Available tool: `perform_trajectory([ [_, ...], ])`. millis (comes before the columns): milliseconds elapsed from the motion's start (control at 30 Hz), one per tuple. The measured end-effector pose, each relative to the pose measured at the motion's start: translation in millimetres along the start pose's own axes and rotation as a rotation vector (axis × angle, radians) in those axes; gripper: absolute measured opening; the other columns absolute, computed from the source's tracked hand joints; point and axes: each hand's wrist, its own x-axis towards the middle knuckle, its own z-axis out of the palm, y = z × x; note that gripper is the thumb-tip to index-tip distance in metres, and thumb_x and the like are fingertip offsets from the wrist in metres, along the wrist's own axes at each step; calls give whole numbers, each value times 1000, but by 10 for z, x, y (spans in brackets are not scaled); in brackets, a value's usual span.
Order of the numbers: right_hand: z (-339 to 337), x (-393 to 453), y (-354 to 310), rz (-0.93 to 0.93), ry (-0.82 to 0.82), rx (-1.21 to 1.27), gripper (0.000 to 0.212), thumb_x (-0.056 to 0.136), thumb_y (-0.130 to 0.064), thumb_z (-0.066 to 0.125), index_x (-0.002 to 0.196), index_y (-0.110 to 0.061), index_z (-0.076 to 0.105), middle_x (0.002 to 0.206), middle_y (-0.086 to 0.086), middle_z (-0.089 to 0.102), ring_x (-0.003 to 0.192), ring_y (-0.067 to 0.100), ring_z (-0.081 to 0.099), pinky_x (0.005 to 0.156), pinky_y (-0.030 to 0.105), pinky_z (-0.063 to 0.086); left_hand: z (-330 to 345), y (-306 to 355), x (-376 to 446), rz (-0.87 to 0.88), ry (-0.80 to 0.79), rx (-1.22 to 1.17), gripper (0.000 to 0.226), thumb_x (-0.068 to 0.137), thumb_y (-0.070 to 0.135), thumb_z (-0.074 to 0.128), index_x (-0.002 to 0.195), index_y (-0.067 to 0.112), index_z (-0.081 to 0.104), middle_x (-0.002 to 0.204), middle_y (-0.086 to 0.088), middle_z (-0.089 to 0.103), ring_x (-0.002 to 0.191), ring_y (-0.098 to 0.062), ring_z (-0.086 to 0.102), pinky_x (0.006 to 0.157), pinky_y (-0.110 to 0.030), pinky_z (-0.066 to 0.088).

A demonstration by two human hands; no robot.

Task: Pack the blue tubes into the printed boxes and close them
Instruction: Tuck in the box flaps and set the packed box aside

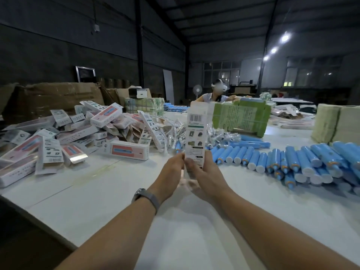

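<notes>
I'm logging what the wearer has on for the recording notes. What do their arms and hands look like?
Both forearms are bare, with no sleeves in view, and no gloves on the left hand or right hand. The left wrist carries a grey watch with a dark rectangular face. No rings can be made out.

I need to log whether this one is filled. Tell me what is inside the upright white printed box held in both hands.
The upright white printed box shows only its barcode side; its cardboard walls hide any contents. The left hand and right hand cover its lower end.
</notes>
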Motion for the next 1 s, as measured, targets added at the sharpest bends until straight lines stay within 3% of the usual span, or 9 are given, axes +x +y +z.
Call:
perform_trajectory([
  [133,51,-12,-16,3,-81,-119,16,83,-37,60,99,-34,60,92,-6,67,84,20,68,74,49,57,-8,-37,18,77,97,-84,27,80,45,60,106,45,66,110,1,73,102,-20,71,79,-37,58],
  [200,42,47,43,-35,-78,-182,30,78,-24,56,105,-30,66,102,-1,66,99,25,65,85,53,55,-37,-79,49,86,135,-24,26,83,50,60,109,43,61,112,5,72,106,-20,69,90,-46,57],
  [300,-26,137,124,-1,18,-473,58,79,-12,53,135,-23,56,135,5,53,128,27,45,108,40,39,-64,-114,84,100,221,46,11,96,41,55,106,38,53,107,8,71,103,-18,69,92,-46,56],
  [367,-139,220,176,66,115,-731,57,86,-16,50,142,-26,46,146,6,42,134,29,33,108,39,29,-57,-129,90,96,256,68,5,103,32,53,104,37,51,108,10,69,105,-20,67,90,-43,55],
  [467,-370,331,264,80,2,-1257,56,93,-33,40,148,-35,30,156,6,27,142,31,19,112,52,19,-39,-151,98,87,224,51,13,104,25,53,96,36,50,96,16,69,95,-14,67,84,-41,55],
  [600,-503,516,240,208,-229,-1368,53,97,-39,28,150,-37,21,154,7,31,144,36,16,110,61,17,-58,-145,121,102,215,-9,8,98,29,54,104,27,49,95,25,69,85,4,65,78,-28,49],
  [800,-287,556,-19,121,-145,-1417,36,98,-35,35,124,-20,54,129,13,57,129,32,37,90,44,34,-62,-163,129,101,192,-14,20,85,41,53,102,32,49,100,22,68,95,-3,66,85,-34,53],
  [900,-155,487,-189,52,-147,-1413,19,91,-29,44,98,-17,57,101,9,63,90,26,55,64,31,32,-78,-184,135,111,190,-10,19,86,41,54,102,31,49,102,18,69,101,-10,66,88,-39,54],
  [1000,-127,508,-355,91,-130,-1380,15,84,-28,51,74,-17,49,79,2,59,64,20,51,53,25,29,-68,-185,153,126,205,-31,6,87,38,55,92,41,53,100,17,70,100,-13,67,89,-40,55],
])
